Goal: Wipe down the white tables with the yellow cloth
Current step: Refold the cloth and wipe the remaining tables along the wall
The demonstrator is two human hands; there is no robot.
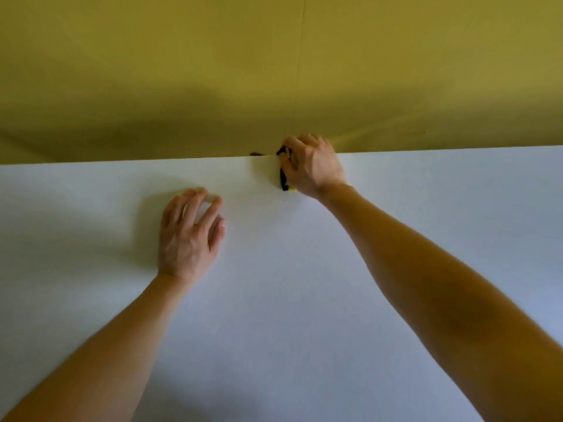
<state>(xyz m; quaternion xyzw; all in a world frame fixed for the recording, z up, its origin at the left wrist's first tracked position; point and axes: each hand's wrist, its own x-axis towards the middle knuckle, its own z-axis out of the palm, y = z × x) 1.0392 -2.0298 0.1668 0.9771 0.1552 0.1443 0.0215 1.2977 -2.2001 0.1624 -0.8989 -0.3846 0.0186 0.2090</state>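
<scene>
White tabletop fills everything nearest you, bare and wide on both sides of your forearms, with plenty of open surface to sweep across. Your left hand lies flat on it, palm down, fingers spread loosely and gripping nothing, well short of the far edge. Farther out, your right arm reaches long and nearly straight, and your right hand is curled closed over the bunched cloth, of which only a dark strip and a sliver of yellow show. That hand sits right on the table's far edge. Beyond the edge rises a plain yellow wall, shadowed low down.
</scene>
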